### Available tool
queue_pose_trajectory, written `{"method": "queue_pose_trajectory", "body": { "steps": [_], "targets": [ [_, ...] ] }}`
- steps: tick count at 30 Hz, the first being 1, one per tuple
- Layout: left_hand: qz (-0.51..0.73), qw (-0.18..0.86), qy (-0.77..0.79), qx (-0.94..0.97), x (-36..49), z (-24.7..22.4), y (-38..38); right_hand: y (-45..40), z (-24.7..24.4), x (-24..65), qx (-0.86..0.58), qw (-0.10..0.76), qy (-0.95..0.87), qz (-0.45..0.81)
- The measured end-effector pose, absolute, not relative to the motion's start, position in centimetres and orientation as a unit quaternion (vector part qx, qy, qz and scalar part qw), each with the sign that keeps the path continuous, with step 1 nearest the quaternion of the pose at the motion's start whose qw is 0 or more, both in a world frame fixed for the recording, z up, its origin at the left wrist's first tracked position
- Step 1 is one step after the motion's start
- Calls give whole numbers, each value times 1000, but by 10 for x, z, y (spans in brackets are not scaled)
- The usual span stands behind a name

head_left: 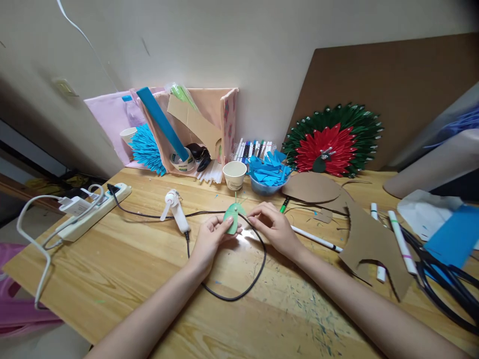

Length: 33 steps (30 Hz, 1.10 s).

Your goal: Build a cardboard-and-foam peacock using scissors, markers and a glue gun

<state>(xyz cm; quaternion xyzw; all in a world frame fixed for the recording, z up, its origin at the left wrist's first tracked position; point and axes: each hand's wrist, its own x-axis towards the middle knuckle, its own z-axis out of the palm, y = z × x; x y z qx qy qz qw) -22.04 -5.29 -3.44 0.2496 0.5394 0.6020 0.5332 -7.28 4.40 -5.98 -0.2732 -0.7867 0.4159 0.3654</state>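
My left hand (215,237) pinches a green leaf-shaped paper cutout (231,219) between thumb and fingers, above the table. A small pale dot shows near the cutout's top. To its right, my right hand (275,227) is closed, thumb and index finger drawn together beside the cutout's edge; whatever they hold, if anything, is too small to make out. A black cord (249,295) loops around under both hands. Left of my hands lies a white glue gun (175,210), its cord running down from the handle. A paper cup (234,175) stands just beyond the cutout.
A bowl of blue strips (268,172) and several markers (254,149) sit at the back. On the right are cardboard cutouts (368,239), black scissors (445,279) and a red-green fan decoration (331,144). A power strip (93,212) lies at the left edge, near a fabric box (229,122).
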Motion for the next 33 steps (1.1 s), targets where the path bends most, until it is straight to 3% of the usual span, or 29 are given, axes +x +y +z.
{"method": "queue_pose_trajectory", "body": {
  "steps": [3, 6, 13, 22, 33],
  "targets": [
    [595, 537, 542, 253, -215, -35, -56, 45, -63, -76, -263, 340, -711, 556],
    [591, 536, 546, 254, -215, -40, -55, 47, -66, -78, -260, 337, -661, 618],
    [555, 528, 559, 316, -221, -44, -51, 47, -66, -79, -281, 349, -654, 610],
    [527, 385, 648, 392, -241, -32, -54, 49, -63, -75, -306, 460, -623, 554],
    [500, 451, 578, 460, -217, -43, -58, 42, -62, -76, -256, 375, -631, 630]
  ]
}}
